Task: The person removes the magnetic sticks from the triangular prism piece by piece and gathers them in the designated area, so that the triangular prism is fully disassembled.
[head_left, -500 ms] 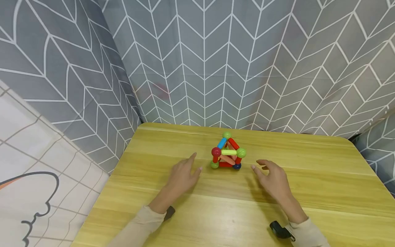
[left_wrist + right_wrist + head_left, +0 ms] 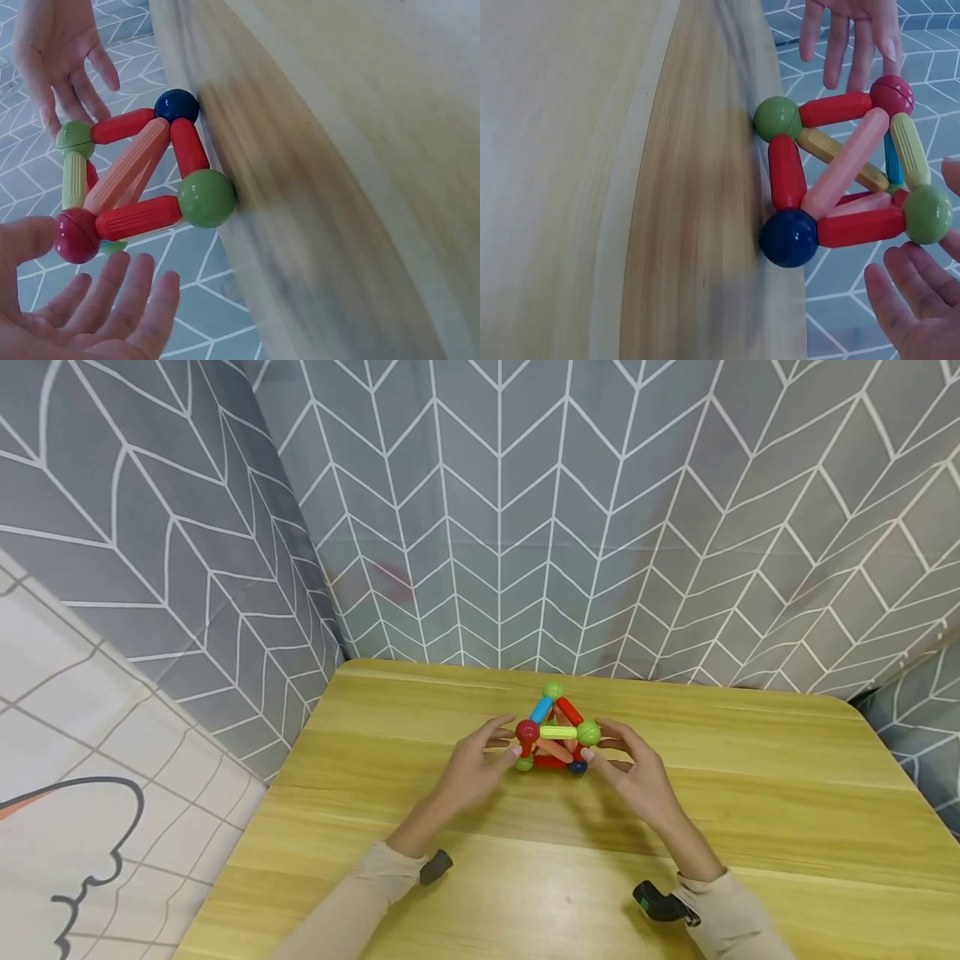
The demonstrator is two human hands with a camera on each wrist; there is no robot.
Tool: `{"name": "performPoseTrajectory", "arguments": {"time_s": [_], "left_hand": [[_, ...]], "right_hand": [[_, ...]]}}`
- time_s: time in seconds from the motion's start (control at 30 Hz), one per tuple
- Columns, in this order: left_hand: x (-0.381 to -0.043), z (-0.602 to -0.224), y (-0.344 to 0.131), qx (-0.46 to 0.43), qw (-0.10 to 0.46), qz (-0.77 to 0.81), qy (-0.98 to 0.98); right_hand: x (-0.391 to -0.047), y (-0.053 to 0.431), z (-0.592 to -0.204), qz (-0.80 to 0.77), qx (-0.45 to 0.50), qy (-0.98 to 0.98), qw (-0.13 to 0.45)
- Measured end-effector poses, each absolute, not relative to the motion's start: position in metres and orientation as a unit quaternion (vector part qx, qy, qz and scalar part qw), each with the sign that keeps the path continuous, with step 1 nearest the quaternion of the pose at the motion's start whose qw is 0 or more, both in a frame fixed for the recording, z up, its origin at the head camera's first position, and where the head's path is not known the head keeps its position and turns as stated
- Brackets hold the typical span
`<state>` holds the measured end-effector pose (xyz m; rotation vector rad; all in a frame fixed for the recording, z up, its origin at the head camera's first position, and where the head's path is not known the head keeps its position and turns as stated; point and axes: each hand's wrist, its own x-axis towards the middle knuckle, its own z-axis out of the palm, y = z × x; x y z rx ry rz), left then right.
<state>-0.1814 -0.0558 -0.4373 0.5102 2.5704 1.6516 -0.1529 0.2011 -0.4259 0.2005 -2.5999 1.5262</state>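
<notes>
Steadying one rod-and-ball frame (image 2: pixel 558 732) from both sides: the step in hand, by judgement. Location: on the wooden table (image 2: pixel 540 893), toward its far edge, between the two hands. Handling advised: bring thumbs and fingers in evenly, at matching height, with light pressure, as a lopsided squeeze could part a ball from its rod; favour the corner balls over the slanting salmon rod (image 2: pixel 554 749).

Left hand (image 2: pixel 468 770), one: fingers apart and relaxed, gripping nothing; thumb right beside the red ball (image 2: pixel 77 235), contact uncertain. Right hand (image 2: pixel 637 781), one: fingers loosely extended, likewise gripping nothing, placed about the green ball (image 2: pixel 928 214) at the frame's upper right in the head view; whether fingertips touch it cannot be told.
</notes>
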Motion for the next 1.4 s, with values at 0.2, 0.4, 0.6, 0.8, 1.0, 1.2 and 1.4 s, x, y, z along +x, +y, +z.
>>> {"name": "performPoseTrajectory", "arguments": {"time_s": [0.2,0.4,0.6,0.8,1.0,1.2,1.4], "left_hand": [[-0.182,-0.44,-0.048,0.185,0.031,0.563,0.805],[-0.182,-0.442,-0.046,0.185,0.022,0.573,0.798],[-0.185,-0.444,-0.044,0.182,0.026,0.575,0.797],[-0.187,-0.446,-0.041,0.178,0.022,0.573,0.8],[-0.187,-0.446,-0.038,0.182,0.013,0.585,0.79],[-0.189,-0.448,-0.034,0.181,0.002,0.602,0.778],[-0.189,-0.442,-0.031,0.172,-0.003,0.601,0.78]], "right_hand": [[-0.158,0.198,-0.43,0.522,0.069,-0.848,0.059],[-0.164,0.199,-0.433,0.53,0.076,-0.843,0.057],[-0.166,0.196,-0.434,0.533,0.073,-0.841,0.061],[-0.167,0.192,-0.433,0.537,0.064,-0.839,0.064],[-0.168,0.191,-0.434,0.535,0.063,-0.84,0.064],[-0.17,0.191,-0.435,0.528,0.069,-0.844,0.069],[-0.172,0.19,-0.434,0.523,0.065,-0.846,0.077]]}}
